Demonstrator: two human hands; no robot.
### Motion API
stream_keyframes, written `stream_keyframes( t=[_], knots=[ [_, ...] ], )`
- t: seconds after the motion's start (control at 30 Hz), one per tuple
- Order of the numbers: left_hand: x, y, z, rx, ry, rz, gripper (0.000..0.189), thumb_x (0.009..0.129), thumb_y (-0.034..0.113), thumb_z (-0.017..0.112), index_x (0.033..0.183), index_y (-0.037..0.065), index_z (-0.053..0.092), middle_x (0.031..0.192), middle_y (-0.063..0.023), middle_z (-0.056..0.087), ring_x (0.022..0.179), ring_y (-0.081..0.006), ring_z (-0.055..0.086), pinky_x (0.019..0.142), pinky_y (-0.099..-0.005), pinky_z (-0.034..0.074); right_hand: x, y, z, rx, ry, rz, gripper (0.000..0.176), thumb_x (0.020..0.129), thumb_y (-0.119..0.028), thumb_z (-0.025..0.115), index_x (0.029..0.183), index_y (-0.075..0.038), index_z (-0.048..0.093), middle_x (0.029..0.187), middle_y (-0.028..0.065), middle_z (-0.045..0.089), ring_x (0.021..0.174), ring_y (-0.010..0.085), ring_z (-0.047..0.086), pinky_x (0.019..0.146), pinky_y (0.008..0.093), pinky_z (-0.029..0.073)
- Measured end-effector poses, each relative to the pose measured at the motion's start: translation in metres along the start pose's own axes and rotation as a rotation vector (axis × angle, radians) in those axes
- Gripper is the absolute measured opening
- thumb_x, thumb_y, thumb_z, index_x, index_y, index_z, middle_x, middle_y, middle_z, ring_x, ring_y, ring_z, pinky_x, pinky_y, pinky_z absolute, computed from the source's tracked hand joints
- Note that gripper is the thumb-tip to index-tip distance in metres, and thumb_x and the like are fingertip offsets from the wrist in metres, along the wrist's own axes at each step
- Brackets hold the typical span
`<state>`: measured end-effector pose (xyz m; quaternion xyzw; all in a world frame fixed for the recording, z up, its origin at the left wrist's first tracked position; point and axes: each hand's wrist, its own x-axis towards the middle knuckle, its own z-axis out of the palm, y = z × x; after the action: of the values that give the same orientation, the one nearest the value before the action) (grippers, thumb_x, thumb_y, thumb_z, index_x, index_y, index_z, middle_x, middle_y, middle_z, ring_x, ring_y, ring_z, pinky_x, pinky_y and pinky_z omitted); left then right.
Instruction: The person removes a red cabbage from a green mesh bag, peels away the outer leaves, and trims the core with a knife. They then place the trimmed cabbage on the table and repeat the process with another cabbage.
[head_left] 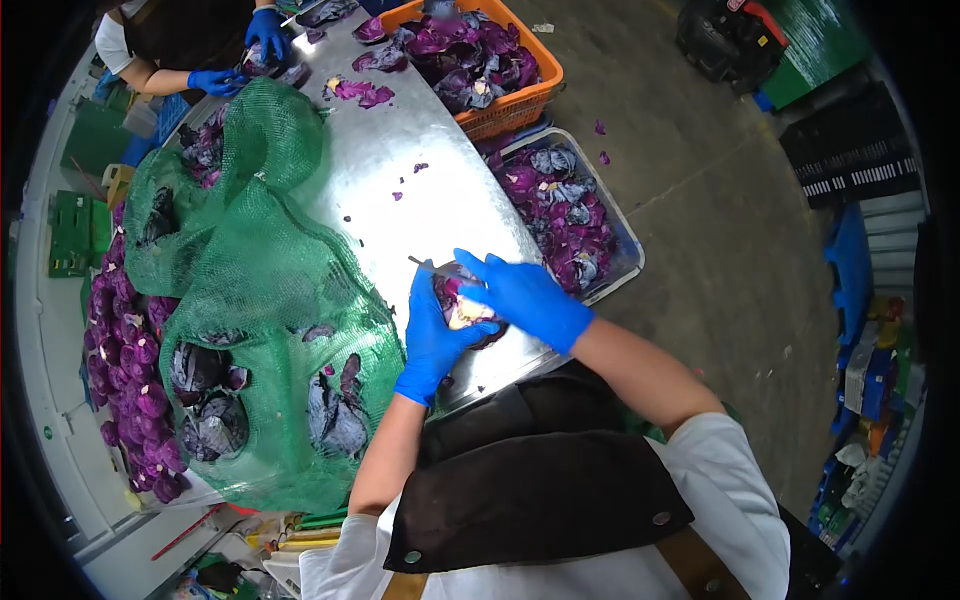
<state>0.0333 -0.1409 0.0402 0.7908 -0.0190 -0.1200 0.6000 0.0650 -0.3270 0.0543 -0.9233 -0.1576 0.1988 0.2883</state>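
Observation:
Near the edge of the metal table [410, 140], my left hand [432, 340], in a blue glove, is closed around a red cabbage [462, 312]. The cabbage's pale cut base faces up. My right hand [528, 300], gloved too, is over the cabbage's upper right side with a knife [432, 267]. Its thin blade sticks out to the left past my left fingertips; the handle is hidden in my right hand. A green mesh sack [290, 260] lies left of my hands, with several dark-leaved cabbages [215, 427] in and under it.
An orange crate [510, 118] and a white-rimmed bin [625, 235], both holding purple leaves, stand along the table's right side. Peeled red cabbages [130, 350] are piled at far left. Across the table, a co-worker's blue-gloved hands [266, 35] handle a cabbage.

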Motion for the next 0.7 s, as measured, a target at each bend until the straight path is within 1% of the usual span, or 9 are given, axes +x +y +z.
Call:
stream_keyframes(
  t=[0.07, 0.13, 0.23, 0.27, 0.37, 0.43, 0.6, 0.63, 0.7],
  knots=[
    [0.002, -0.015, -0.001, 0.141, 0.014, 0.006, 0.118, 0.059, 0.020, 0.095, 0.149, -0.003, 0.022, 0.141, -0.0200, 0.044, 0.129, -0.0288, 0.047, 0.111, -0.0385, 0.040, 0.033, 0.037, 0.023, 0.433, 0.136, -0.099, 0.052, 0.097, -0.049, 0.051, 0.130, -0.010, 0.061, 0.099, 0.0212, 0.070, 0.089, 0.0373, 0.068, 0.079, 0.0439, 0.053],
    [-0.004, -0.010, -0.004, 0.196, -0.052, 0.080, 0.123, 0.055, 0.025, 0.097, 0.150, -0.002, 0.023, 0.141, -0.0189, 0.043, 0.130, -0.0292, 0.047, 0.110, -0.0392, 0.040, 0.050, 0.053, -0.006, 0.255, 0.085, 0.166, 0.042, 0.094, -0.042, 0.056, 0.112, -0.006, 0.069, 0.097, 0.0207, 0.070, 0.091, 0.0375, 0.068, 0.080, 0.0433, 0.053],
    [-0.010, -0.010, -0.007, 0.109, -0.031, 0.041, 0.125, 0.053, 0.020, 0.098, 0.151, 0.001, 0.023, 0.143, -0.0173, 0.043, 0.130, -0.0280, 0.047, 0.111, -0.0395, 0.040, 0.031, 0.034, -0.008, 0.584, 0.138, 0.050, 0.035, 0.091, -0.036, 0.062, 0.102, -0.004, 0.070, 0.096, 0.0206, 0.071, 0.091, 0.0351, 0.069, 0.081, 0.0418, 0.053],
    [-0.011, -0.011, -0.011, 0.061, -0.056, 0.029, 0.125, 0.053, 0.022, 0.098, 0.151, 0.001, 0.023, 0.143, -0.0180, 0.042, 0.130, -0.0288, 0.047, 0.111, -0.0395, 0.040, 0.034, 0.036, 0.007, 0.399, 0.186, 0.162, 0.031, 0.089, -0.032, 0.066, 0.098, -0.002, 0.068, 0.094, 0.0192, 0.071, 0.089, 0.0297, 0.070, 0.080, 0.0396, 0.053],
    [-0.013, -0.011, -0.020, -0.081, -0.091, -0.011, 0.126, 0.052, 0.021, 0.098, 0.151, 0.000, 0.023, 0.144, -0.0184, 0.041, 0.131, -0.0291, 0.046, 0.112, -0.0384, 0.039, 0.028, 0.085, 0.022, 0.727, 0.406, 0.295, 0.032, 0.087, -0.031, 0.068, 0.107, -0.006, 0.066, 0.094, 0.0183, 0.071, 0.085, 0.0327, 0.070, 0.076, 0.0419, 0.054],
    [-0.010, -0.015, -0.023, -0.122, -0.084, -0.024, 0.125, 0.053, 0.022, 0.098, 0.151, 0.000, 0.024, 0.144, -0.0182, 0.042, 0.131, -0.0290, 0.047, 0.112, -0.0387, 0.039, 0.022, 0.105, 0.012, 0.111, 0.472, 0.368, 0.050, 0.089, -0.041, 0.065, 0.128, -0.011, 0.057, 0.099, 0.0192, 0.069, 0.085, 0.0395, 0.068, 0.072, 0.0468, 0.054],
    [0.010, -0.004, -0.024, 0.089, -0.166, -0.054, 0.126, 0.055, 0.028, 0.097, 0.152, -0.001, 0.021, 0.144, -0.0212, 0.044, 0.132, -0.0307, 0.047, 0.112, -0.0381, 0.039, -0.021, 0.008, -0.021, 0.208, 0.143, 0.076, 0.073, 0.093, -0.052, 0.056, 0.149, -0.009, 0.037, 0.133, 0.0221, 0.056, 0.091, 0.0399, 0.068, 0.079, 0.0479, 0.055],
    [0.011, -0.006, -0.023, 0.075, -0.149, -0.042, 0.128, 0.055, 0.028, 0.097, 0.152, -0.003, 0.020, 0.144, -0.0229, 0.045, 0.133, -0.0313, 0.047, 0.112, -0.0380, 0.039, -0.023, 0.001, -0.002, 0.178, 0.209, -0.034, 0.074, 0.093, -0.054, 0.055, 0.150, -0.011, 0.035, 0.139, 0.0225, 0.052, 0.095, 0.0405, 0.068, 0.082, 0.0467, 0.054],
    [0.011, -0.004, -0.023, 0.114, -0.148, -0.069, 0.128, 0.055, 0.028, 0.097, 0.152, -0.004, 0.019, 0.144, -0.0227, 0.044, 0.133, -0.0309, 0.047, 0.112, -0.0382, 0.039, -0.016, 0.002, 0.014, 0.151, 0.201, -0.063, 0.065, 0.094, -0.051, 0.054, 0.144, -0.011, 0.043, 0.133, 0.0219, 0.056, 0.097, 0.0398, 0.067, 0.081, 0.0454, 0.054]
  ],
)
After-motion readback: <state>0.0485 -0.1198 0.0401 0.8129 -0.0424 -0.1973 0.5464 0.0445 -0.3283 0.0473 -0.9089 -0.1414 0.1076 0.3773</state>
